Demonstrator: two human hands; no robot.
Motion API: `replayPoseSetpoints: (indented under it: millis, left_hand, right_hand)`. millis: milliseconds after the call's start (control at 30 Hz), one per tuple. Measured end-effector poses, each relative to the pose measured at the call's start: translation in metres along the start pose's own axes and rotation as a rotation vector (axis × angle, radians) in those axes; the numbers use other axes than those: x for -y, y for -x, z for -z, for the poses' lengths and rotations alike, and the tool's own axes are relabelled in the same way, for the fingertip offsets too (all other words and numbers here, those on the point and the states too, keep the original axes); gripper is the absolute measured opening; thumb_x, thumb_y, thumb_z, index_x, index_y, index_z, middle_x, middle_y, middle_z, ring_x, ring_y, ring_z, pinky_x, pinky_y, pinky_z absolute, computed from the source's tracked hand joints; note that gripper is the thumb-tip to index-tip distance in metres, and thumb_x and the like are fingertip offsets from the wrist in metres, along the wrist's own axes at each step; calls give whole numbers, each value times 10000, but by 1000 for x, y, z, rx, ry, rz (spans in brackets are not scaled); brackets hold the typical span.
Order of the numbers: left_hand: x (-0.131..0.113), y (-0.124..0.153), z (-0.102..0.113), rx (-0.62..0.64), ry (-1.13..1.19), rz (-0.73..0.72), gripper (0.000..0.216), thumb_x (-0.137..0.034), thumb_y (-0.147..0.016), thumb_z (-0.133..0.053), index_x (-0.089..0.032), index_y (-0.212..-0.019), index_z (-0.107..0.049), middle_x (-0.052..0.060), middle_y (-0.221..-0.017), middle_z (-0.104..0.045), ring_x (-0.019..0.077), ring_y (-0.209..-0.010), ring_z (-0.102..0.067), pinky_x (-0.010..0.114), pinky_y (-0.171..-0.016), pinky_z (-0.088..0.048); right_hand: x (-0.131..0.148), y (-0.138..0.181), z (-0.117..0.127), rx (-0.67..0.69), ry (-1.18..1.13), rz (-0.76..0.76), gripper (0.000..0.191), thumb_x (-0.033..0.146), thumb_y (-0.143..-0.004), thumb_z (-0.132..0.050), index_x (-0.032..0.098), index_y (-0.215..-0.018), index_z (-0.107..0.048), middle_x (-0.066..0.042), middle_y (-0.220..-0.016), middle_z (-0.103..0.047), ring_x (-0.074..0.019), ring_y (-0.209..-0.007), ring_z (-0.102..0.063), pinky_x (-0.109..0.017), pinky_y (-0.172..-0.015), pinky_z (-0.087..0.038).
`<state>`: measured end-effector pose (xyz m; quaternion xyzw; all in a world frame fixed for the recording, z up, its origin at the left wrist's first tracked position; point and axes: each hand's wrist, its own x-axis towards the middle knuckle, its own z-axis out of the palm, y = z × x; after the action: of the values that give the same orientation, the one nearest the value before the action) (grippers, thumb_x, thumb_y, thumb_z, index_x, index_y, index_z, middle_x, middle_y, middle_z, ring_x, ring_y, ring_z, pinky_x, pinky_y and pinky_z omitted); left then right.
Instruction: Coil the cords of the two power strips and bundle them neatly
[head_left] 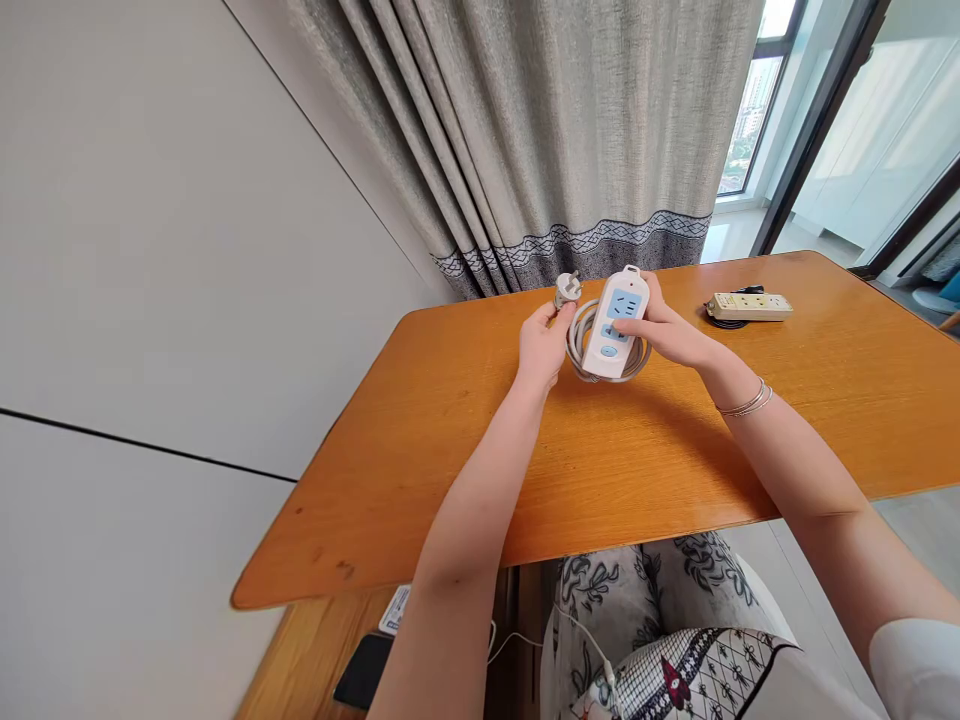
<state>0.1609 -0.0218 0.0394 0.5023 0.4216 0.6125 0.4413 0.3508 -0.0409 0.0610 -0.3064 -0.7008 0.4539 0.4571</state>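
With our left hand (541, 345) we are pinching a white plug (568, 290), prongs uppermost; with our right hand (670, 330) we are grasping a white power strip (602, 348), the thumb (636, 327) pressing across its face. Its coiled cable (577, 340) is looping behind the strip, between our hands, above the counter (465, 420). Right of our right hand, a cream power strip (750, 307) is lying with its black cord (724, 323). Beyond both hands, a grey curtain (585, 130) is hanging.
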Motion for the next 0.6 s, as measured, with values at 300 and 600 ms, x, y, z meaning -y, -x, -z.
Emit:
replayPoseSetpoints:
  millis: [300,600]
  left_hand:
    - [-13,2,2,142,-37,5,387,-278,-813,-634,-188,-1184,-699,71,-1108,-761,227,-1109,-681,334,-991,-507]
    - [-13,12,2,271,-333,-34,382,-527,-904,-634,-192,-1087,-626,94,-1120,-716,273,-1179,-613,370,-1062,-411]
  right_hand:
    - [-5,1,-3,-1,-67,-31,580,379,-791,-718,299,-1230,-348,-26,-1183,-532,-233,-1218,-514,-482,-1126,-456]
    - [-11,0,-1,-16,-214,-230,574,352,-771,-770,302,-1197,-388,-18,-1155,-571,-223,-1146,-603,-462,-1029,-559]
